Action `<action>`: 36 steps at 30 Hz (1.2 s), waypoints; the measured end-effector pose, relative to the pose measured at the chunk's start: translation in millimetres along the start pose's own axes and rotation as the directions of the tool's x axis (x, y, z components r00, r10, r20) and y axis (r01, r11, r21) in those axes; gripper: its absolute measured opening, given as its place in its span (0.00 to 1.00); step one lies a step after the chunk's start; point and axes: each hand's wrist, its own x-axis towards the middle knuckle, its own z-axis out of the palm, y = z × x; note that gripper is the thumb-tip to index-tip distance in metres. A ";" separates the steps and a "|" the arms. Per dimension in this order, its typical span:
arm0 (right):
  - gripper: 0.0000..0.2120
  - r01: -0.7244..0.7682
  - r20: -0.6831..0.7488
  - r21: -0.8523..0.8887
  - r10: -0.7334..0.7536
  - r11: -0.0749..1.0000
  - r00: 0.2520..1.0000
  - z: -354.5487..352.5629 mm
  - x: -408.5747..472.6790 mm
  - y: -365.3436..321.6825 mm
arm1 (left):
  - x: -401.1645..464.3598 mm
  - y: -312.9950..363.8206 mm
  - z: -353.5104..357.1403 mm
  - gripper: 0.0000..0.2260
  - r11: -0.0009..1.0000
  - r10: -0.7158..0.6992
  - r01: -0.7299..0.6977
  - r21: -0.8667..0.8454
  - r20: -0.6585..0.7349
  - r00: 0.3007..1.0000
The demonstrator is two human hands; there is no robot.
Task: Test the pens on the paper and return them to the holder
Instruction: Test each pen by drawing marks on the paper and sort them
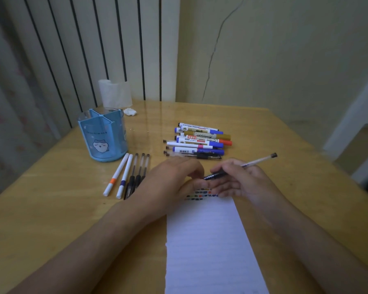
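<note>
Plastic pen (238,169) is light and stiff (a bit slippery), so gripping its black rubber part works best. Right hand (236,179) is pinching it above the paper (208,240); left hand (176,177) is curling at its tip, maybe on a cap, though I cannot tell.

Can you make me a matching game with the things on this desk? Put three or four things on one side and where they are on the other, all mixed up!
Things:
1. blue pen holder
2. pile of markers
3. clear gel pen
4. sheet of paper

Places:
A. held in the right hand
B. on the table behind both hands, right of the holder
C. at the near edge, between the two forearms
D. standing on the left, in front of the tissue roll

Pairs: 1-D, 2-B, 3-A, 4-C
</note>
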 end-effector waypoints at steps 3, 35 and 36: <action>0.12 -0.002 0.006 -0.006 0.003 1.000 1.000 0.2 0.0 -1.2 | 0.7 2.9 -0.6 0.14 1.000 0.001 -0.001 0.007 0.018 1.000; 0.15 0.026 0.052 -0.084 -0.021 0.996 0.998 5.6 -3.6 2.4 | -2.5 15.6 0.1 0.05 1.000 0.012 -0.013 0.003 0.184 0.983; 0.15 0.029 0.060 -0.082 -0.024 0.996 0.998 5.4 -4.0 2.1 | -1.8 14.9 -0.8 0.06 1.000 0.010 -0.009 -0.007 0.197 0.980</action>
